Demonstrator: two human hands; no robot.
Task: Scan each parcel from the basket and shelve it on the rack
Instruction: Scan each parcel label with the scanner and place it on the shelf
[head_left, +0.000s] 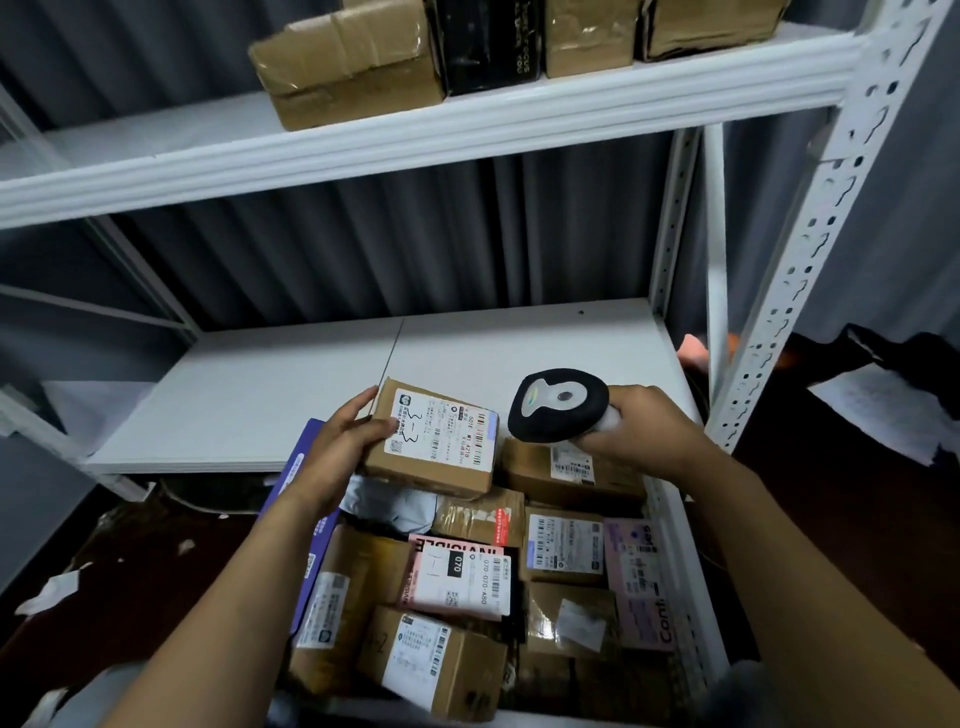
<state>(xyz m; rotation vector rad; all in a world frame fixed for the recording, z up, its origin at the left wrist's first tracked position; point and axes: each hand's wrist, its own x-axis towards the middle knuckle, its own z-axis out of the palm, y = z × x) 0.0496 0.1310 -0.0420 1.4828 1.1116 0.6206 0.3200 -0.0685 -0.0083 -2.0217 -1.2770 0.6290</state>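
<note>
My left hand (340, 449) grips a small brown cardboard parcel (434, 441) by its left side, held above the basket with its white shipping label facing up. My right hand (641, 428) holds a black handheld scanner (558, 405), whose head sits just right of the parcel's label. Below both hands, the white basket (691, 582) is full of several parcels: brown boxes, a pink-edged box with a white label (460, 574), a grey poly bag (389, 501) and a purple box (301, 499). The white rack's middle shelf (260, 395) lies bare just behind the held parcel.
The rack's upper shelf (415, 130) carries brown boxes (348, 62) and a black box (488, 41). A perforated white upright (810, 228) stands at the right. Dark floor with paper scraps (52, 592) lies at the left. A corrugated grey wall is behind the rack.
</note>
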